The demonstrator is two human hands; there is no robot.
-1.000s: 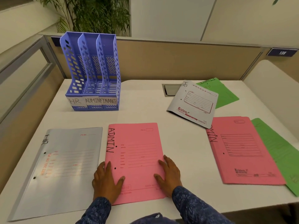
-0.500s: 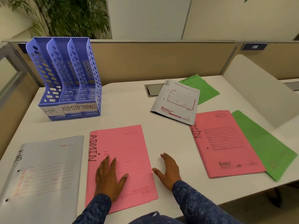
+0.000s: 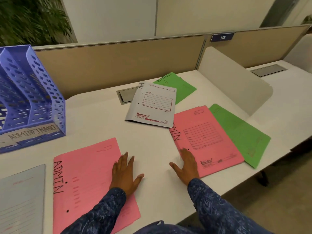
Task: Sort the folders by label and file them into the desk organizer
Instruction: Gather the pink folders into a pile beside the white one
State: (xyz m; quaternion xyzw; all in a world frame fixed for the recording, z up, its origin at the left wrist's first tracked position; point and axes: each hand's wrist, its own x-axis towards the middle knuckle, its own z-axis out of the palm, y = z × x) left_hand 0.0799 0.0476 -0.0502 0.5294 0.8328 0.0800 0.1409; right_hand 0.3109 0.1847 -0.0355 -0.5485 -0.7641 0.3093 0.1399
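Fingers (image 3: 185, 154) spread flat, gripping nothing, the right hand (image 3: 186, 166) rests on the tabletop (image 3: 152, 146) across the spine edge of the pink ADMIN folder (image 3: 207, 135) beneath them, which looks like light, floppy, slick card, probably best pinched right there.

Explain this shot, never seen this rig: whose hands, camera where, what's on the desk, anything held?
No robot: a person's two bare hands, filmed by one wide-angle head-worn camera looking down. The left hand lies flat on the near pink ADMIN folder; the right hand touches a second pink ADMIN folder, which overlaps a green folder. Behind, a grey HR folder lies over a green FINANCE folder. Another grey folder sits lower left, the blue organizer upper left, all on a white desk. Nothing is gripped.
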